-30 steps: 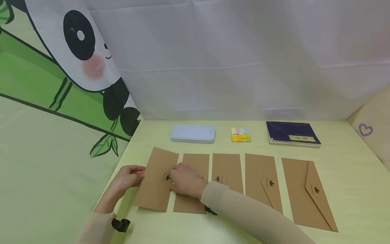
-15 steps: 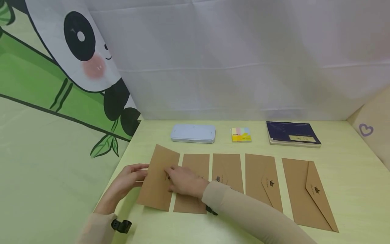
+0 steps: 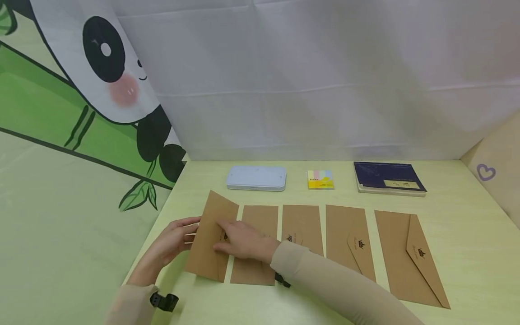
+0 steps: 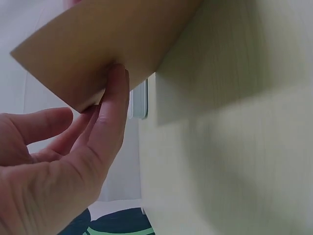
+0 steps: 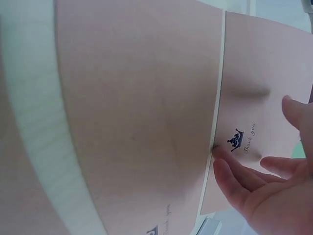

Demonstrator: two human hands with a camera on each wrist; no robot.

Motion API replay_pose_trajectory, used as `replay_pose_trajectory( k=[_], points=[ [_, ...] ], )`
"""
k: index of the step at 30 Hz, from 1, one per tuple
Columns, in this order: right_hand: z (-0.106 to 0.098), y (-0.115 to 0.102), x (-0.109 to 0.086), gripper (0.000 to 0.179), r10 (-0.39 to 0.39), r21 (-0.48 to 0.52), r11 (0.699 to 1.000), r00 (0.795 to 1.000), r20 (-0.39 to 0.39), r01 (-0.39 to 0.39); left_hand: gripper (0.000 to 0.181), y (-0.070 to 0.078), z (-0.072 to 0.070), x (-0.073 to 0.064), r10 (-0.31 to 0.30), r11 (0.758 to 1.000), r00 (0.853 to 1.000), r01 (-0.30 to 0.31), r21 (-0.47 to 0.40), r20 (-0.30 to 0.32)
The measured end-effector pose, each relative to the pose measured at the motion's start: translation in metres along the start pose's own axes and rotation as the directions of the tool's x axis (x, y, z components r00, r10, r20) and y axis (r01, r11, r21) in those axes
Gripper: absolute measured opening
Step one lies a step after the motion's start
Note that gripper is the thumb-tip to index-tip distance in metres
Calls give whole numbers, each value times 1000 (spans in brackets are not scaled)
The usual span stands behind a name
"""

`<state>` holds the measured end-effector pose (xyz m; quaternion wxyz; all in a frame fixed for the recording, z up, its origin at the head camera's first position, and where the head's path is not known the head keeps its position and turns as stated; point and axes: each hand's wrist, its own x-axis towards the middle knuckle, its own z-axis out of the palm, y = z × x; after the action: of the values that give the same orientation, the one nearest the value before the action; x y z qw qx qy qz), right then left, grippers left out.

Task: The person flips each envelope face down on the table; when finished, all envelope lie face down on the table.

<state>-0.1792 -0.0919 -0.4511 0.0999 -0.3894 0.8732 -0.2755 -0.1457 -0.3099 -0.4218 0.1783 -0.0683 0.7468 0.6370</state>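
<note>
The leftmost brown paper envelope [image 3: 203, 246] is tilted, its left side raised off the table. Behind that raised side are the fingers of my left hand [image 3: 172, 241]; in the left wrist view they touch the underside of the envelope [image 4: 132, 34], with the thumb apart from it. My right hand [image 3: 245, 241] reaches across from the right, fingers over the envelope's printed face. In the right wrist view, its fingertips lie around the crown and "Thank you" print [image 5: 238, 139], some near the envelope's right edge, with the thumb spread away. The second envelope [image 3: 260, 216] lies partly under the right hand.
More envelopes lie in a row rightward: a third [image 3: 300, 219], a fourth [image 3: 341, 230] and a fifth [image 3: 398, 257]. Behind them stand a pale blue case [image 3: 257, 177], sticky notes [image 3: 320, 179] and a dark blue book [image 3: 386, 177]. A white cloth [image 3: 284, 90] hangs behind the table.
The leftmost envelope's left side has risen and shifted slightly right. My left fingers have moved further behind it. My right fingers have slid left over its face and spread from a more bunched pose.
</note>
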Motion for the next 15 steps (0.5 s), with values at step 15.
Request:
replay_pose_trajectory(
  k=[15],
  points=[
    [-1, -1, 0, 81, 42, 174, 984, 999, -9, -40, 50, -1, 9, 5, 15, 996, 995, -7, -91, 96]
  ],
)
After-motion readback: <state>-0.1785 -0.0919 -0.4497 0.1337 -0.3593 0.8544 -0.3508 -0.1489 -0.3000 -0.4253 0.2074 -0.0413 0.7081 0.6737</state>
